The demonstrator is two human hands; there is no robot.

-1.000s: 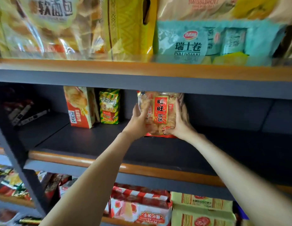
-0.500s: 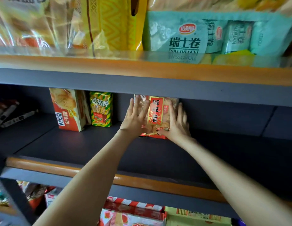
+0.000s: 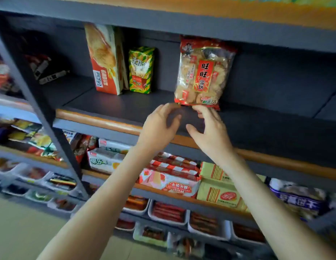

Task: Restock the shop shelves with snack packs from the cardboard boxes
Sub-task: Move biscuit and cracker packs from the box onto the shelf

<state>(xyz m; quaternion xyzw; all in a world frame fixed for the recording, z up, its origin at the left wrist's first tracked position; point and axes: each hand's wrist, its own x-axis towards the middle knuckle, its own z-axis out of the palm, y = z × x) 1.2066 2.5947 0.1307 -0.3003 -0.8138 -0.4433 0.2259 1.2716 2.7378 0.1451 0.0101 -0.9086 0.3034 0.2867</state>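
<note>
Packs on the grey shelf (image 3: 125, 107): one clear rice-cracker pack (image 3: 202, 72) with a red label, standing upright towards the back.
Boxes: two, a tall orange box (image 3: 105, 59) and a green-yellow box (image 3: 141, 70), side by side, left of the pack.
Hands: two.
Left hand (image 3: 161, 126): loosely curled, holding nothing, fingertips by the pack's lower left corner.
Right hand (image 3: 210, 130): spread, thumb apart, fingertips on the pack's bottom seam.
Hard to make out: dark items at far left are blurred; the lower shelves' stock is too smeared to count.
</note>
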